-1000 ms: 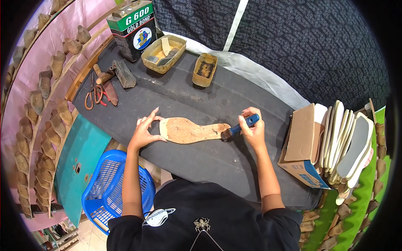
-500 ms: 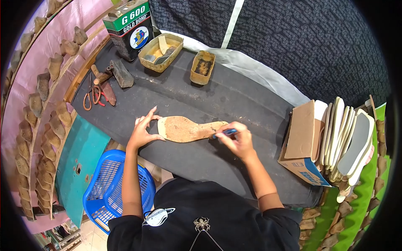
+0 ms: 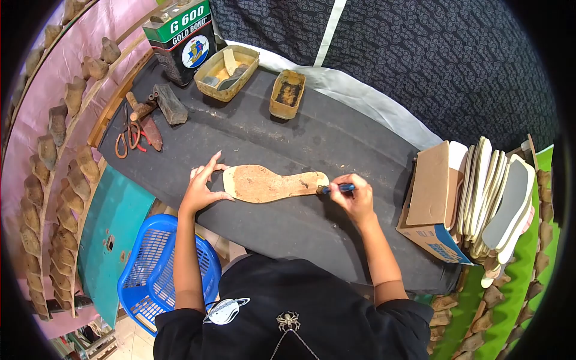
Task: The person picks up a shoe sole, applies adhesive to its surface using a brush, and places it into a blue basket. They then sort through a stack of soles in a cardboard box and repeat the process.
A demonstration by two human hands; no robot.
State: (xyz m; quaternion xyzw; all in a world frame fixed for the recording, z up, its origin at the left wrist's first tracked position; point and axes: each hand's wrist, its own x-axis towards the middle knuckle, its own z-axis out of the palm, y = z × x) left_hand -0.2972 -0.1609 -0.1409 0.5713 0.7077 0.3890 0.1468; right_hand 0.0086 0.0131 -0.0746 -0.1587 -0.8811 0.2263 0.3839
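A tan shoe sole (image 3: 258,184), with a paler band at both ends, lies flat on the black-covered table. My left hand (image 3: 203,187) is at its wide end, thumb at the near edge and a finger at the far edge, holding it there. At the narrow end, my right hand (image 3: 355,195) pinches a slim blue pen-like tool (image 3: 341,188), its dark tip right at the sole's edge. My fingers partly hide the tool.
Behind are a glue can (image 3: 183,45), a tray with scraps (image 3: 227,73) and a small stained container (image 3: 287,95). Scissors (image 3: 127,135) and a hammer (image 3: 141,107) lie left. A cardboard box (image 3: 427,195) with sole-shaped pieces stands right; a blue basket (image 3: 157,258) sits below.
My right hand has moved right with the blue tool, toward the tip of the sole's narrow end. My left hand stays at the wide end.
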